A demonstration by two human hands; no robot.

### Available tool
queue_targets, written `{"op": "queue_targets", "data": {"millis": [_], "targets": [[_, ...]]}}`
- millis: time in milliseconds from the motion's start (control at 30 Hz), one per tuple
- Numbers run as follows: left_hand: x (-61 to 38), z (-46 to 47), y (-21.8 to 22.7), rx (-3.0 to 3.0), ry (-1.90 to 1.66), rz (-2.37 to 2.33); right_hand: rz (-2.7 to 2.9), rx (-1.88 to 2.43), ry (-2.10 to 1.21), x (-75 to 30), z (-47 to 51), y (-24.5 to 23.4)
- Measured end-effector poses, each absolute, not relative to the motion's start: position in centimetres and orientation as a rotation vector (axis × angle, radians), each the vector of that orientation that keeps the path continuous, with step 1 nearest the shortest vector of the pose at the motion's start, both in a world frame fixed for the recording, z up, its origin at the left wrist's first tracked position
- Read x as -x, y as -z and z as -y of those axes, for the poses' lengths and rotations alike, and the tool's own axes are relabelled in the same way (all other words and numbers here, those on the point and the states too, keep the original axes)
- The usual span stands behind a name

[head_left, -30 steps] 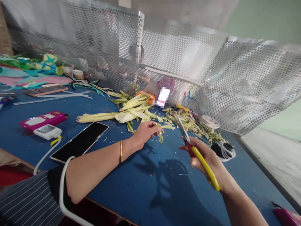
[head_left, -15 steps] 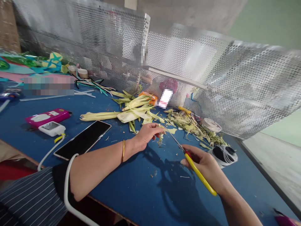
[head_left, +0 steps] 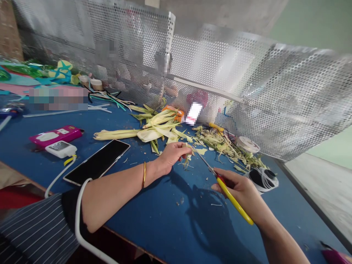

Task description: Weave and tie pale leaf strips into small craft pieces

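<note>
My left hand [head_left: 176, 154], with a gold bangle on the wrist, pinches a small, ragged piece of corn husk [head_left: 187, 161] between thumb and fingers. My right hand [head_left: 236, 187] is wrapped around scissors with a yellow and red handle [head_left: 235, 201]. Their thin metal blades point up and left, with the tips at the husk by my left fingertips. Whether the blades are apart cannot be made out. Just beyond my left hand lies a bundle of pale corn husks [head_left: 156, 128]. A heap of shredded husk [head_left: 222, 143] lies behind the scissors.
A black-screened phone [head_left: 97, 161] and a magenta device [head_left: 56, 136] with a white cable lie left. A spool of white cord [head_left: 262, 179] stands right. Perforated metal sheeting [head_left: 209, 62] borders the back, with a lit phone [head_left: 194, 113] before it. Scraps dot the blue table [head_left: 154, 220].
Almost nothing differs. Both hands keep their places, and the scissor tips stay at the husk piece. The view has shifted very slightly.
</note>
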State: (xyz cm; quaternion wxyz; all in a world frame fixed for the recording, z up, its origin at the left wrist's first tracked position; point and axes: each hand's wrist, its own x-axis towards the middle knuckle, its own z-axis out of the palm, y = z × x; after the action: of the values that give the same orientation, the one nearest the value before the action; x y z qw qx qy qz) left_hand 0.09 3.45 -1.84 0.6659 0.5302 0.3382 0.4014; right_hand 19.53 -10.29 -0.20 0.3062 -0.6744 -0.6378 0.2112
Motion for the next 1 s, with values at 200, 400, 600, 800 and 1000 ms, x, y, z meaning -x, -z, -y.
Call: {"op": "queue_targets", "data": {"millis": [200, 400, 600, 800, 1000], "targets": [[-0.2, -3.5, 1.8, -1.213, -0.911, -0.780, 1.708, 1.835, -0.522, -19.7, 10.4, 0.3], [-0.2, -3.5, 1.9, -1.217, -0.934, -0.789, 1.669, 1.812, -0.543, -20.1, 10.3, 1.1], [-0.3, -3.5, 2.0, -1.204, -0.925, -0.794, 1.684, 1.842, -0.505, -20.3, 10.3, 1.7], [-0.2, -3.5, 2.1, -1.200, -0.917, -0.786, 1.687, 1.826, -0.482, -19.7, 10.3, 1.0], [-0.3, -3.5, 2.3, -1.188, -0.908, -0.792, 1.683, 1.758, -0.509, -19.2, 10.3, 0.2]]}}
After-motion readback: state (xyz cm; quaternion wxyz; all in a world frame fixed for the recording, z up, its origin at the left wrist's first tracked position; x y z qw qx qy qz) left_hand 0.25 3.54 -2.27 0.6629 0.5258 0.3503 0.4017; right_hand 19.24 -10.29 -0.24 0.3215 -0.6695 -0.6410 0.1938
